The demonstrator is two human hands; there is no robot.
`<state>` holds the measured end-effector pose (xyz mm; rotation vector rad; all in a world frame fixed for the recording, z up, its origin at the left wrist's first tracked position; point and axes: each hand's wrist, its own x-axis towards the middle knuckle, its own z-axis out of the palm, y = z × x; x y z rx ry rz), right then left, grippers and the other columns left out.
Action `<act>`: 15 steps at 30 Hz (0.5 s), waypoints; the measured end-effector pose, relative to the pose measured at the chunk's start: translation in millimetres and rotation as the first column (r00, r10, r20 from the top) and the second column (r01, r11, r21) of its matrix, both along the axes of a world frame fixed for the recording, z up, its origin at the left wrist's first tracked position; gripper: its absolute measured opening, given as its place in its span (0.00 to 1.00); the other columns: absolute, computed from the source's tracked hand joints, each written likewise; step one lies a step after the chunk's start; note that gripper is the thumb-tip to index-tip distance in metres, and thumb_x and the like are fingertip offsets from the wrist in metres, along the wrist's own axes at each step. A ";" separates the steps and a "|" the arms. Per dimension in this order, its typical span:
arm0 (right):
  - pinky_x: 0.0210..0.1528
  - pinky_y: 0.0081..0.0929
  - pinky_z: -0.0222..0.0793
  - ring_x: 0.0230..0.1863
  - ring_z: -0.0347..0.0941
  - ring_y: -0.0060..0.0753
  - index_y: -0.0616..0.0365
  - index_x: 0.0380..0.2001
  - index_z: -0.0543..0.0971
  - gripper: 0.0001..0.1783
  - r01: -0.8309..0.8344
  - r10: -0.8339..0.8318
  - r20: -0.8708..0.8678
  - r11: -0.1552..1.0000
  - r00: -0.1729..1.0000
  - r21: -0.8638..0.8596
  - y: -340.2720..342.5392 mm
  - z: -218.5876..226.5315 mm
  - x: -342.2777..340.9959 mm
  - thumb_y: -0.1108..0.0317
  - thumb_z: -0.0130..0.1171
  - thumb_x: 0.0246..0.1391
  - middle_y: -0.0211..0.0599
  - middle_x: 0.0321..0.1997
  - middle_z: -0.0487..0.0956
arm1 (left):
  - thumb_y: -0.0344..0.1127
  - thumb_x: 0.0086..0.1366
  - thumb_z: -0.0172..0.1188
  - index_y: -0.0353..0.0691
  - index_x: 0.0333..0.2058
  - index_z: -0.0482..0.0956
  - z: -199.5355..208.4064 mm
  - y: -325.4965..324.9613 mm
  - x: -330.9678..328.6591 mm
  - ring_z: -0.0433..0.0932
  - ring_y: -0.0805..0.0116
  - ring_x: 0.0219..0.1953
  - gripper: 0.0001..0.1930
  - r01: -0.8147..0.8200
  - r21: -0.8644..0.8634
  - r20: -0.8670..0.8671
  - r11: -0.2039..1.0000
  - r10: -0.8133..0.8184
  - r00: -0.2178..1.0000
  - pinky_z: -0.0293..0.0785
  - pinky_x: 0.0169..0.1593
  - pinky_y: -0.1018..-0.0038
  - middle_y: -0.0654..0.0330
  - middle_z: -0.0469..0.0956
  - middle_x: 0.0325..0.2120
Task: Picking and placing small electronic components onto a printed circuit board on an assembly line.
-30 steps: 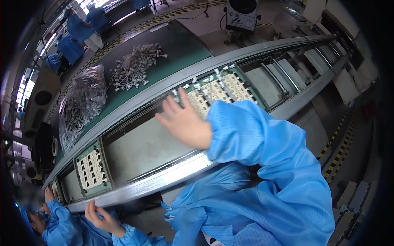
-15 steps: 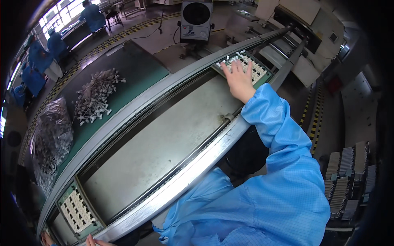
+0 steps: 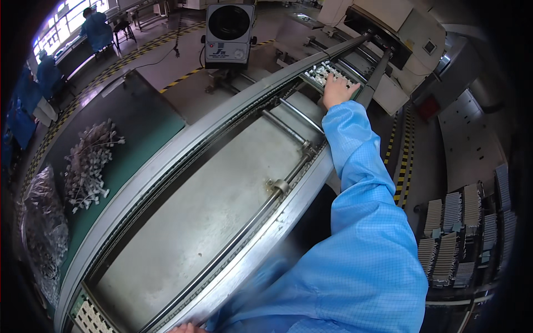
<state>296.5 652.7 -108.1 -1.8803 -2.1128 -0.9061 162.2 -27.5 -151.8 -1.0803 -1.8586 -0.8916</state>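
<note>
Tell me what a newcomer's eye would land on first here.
Likely the bright blue sleeve right of centre, leading up to the right hand at a tray bearing white connectors. Next comes the long metal conveyor, running diagonally from lower left to upper right. A heap of white connector leads on the green table at left also stands out.

I see room above metal plate between conveyor rails; farther up, steel rods, then tray under right hand, obstruct.
</note>
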 end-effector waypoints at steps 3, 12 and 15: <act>0.68 0.85 0.41 0.62 0.73 0.45 0.44 0.65 0.71 0.28 0.048 -0.048 -0.003 0.998 0.999 0.027 40.4 -12.2 11.0 0.66 0.56 0.61 0.41 0.53 0.81 | 0.32 0.63 0.61 0.37 0.41 0.83 -15.8 16.5 -5.3 0.73 0.57 0.36 0.10 -0.079 -0.074 -0.089 0.994 0.072 0.993 0.68 0.44 0.61 0.55 0.77 0.36; 0.67 0.88 0.41 0.59 0.74 0.43 0.46 0.64 0.74 0.24 0.135 -0.156 0.108 0.975 0.982 0.179 131.3 -8.8 52.1 0.66 0.52 0.64 0.38 0.50 0.81 | 0.38 0.69 0.53 0.37 0.40 0.85 19.3 20.5 9.4 0.75 0.54 0.38 0.14 -0.267 -0.302 -0.114 0.915 0.243 0.963 0.71 0.45 0.61 0.51 0.78 0.38; 0.67 0.88 0.42 0.59 0.74 0.44 0.46 0.62 0.75 0.23 0.174 -0.198 0.128 0.969 0.972 0.174 157.9 -21.5 56.6 0.64 0.53 0.64 0.37 0.49 0.82 | 0.39 0.74 0.51 0.40 0.43 0.85 16.3 26.0 15.5 0.77 0.52 0.41 0.15 -0.377 -0.344 -0.030 0.860 0.391 0.920 0.74 0.48 0.58 0.49 0.79 0.42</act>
